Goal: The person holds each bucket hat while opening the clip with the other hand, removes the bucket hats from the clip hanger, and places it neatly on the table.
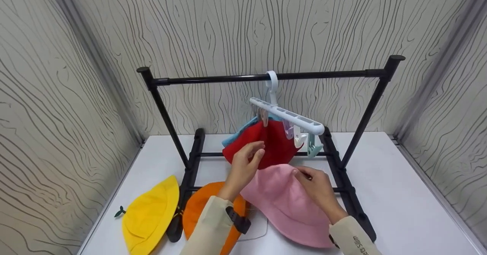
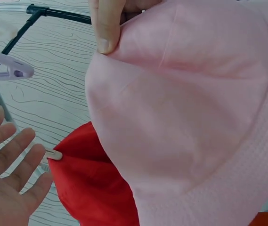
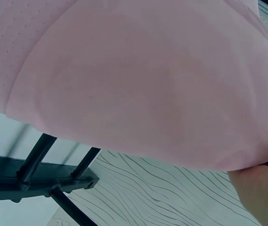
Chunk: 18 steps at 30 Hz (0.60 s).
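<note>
A pink bucket hat (image 1: 285,205) hangs from my right hand (image 1: 317,184), which pinches its crown between thumb and fingers. My left hand (image 1: 245,165) is off the pink hat, in front of the red hat (image 1: 277,148); its fingers are spread and hold nothing in the left wrist view. A pale clip (image 2: 53,154) grips the red hat's crown under the white hanger (image 1: 291,117). Nearer along the hanger dangle a purple clip (image 1: 288,130), a white clip (image 1: 299,137) and a green clip (image 1: 313,148). The pink hat fills most of the right wrist view.
The hanger hooks over the bar (image 1: 323,74) of a black rack. Behind the red hat shows a light blue hat (image 1: 237,132). An orange hat (image 1: 201,201) lies under my left forearm, and a yellow hat (image 1: 148,209) with a sprout lies by the rack's left foot.
</note>
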Each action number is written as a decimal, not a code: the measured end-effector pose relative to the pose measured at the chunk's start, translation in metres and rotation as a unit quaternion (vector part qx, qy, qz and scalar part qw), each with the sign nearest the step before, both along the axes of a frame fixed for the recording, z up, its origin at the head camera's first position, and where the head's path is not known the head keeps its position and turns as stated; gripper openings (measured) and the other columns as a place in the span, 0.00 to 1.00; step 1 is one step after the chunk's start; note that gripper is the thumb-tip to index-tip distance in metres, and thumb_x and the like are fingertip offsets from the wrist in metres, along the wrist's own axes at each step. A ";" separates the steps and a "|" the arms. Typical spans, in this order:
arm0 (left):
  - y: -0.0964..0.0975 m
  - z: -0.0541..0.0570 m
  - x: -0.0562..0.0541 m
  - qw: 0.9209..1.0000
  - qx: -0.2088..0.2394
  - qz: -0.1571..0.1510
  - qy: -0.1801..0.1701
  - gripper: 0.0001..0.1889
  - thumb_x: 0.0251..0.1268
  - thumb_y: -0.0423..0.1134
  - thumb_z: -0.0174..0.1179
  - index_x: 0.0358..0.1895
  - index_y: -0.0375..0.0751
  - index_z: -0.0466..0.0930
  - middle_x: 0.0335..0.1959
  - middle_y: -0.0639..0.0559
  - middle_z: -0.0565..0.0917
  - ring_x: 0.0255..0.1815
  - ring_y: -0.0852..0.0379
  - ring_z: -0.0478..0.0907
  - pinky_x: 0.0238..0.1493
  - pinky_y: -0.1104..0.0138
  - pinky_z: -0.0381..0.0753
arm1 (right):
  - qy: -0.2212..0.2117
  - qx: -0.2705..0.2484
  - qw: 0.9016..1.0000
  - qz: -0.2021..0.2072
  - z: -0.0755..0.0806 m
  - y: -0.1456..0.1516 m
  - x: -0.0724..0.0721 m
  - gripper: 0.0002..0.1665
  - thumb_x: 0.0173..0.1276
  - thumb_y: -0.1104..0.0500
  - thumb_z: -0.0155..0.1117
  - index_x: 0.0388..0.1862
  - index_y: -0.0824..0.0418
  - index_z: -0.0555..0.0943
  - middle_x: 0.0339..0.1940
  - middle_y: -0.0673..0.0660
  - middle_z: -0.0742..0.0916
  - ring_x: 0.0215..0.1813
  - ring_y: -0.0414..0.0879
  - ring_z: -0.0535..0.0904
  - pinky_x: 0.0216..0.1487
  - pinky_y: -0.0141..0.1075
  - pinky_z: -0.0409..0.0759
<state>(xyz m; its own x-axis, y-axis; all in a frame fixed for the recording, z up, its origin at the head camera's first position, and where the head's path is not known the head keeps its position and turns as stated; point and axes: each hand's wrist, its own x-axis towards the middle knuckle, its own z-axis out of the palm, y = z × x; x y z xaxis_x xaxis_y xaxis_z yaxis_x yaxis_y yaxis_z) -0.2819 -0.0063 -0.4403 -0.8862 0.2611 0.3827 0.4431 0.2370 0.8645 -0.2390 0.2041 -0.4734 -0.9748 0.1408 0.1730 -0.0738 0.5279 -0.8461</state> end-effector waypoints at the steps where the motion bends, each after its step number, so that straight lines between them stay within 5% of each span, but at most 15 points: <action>1: -0.002 -0.002 0.000 1.000 0.002 0.000 -0.005 0.19 0.72 0.42 0.53 0.62 0.41 0.74 0.57 0.46 0.80 0.60 0.50 0.76 0.61 0.58 0.77 | 0.001 0.002 1.000 -0.002 -0.001 0.000 0.000 0.13 0.68 0.62 0.62 0.49 0.64 0.85 0.46 0.60 0.88 0.47 0.48 0.82 0.49 0.36 0.82; 18: -0.023 -0.028 0.012 0.999 0.011 0.041 -0.022 0.18 0.73 0.42 0.52 0.61 0.39 0.75 0.55 0.43 0.81 0.56 0.48 0.78 0.58 0.62 0.79 | -0.030 -0.015 0.999 -0.029 -0.013 0.009 0.005 0.14 0.69 0.58 0.61 0.49 0.64 0.84 0.43 0.59 0.88 0.42 0.44 0.79 0.42 0.28 0.77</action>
<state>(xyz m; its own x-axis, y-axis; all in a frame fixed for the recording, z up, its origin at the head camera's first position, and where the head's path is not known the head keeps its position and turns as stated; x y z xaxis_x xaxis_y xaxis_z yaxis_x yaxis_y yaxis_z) -0.2696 -0.0295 -0.4681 -0.9206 0.1789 0.3471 0.3839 0.2523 0.8882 -0.2338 0.2136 -0.4868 -0.9733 0.2018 0.1090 0.0079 0.5044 -0.8634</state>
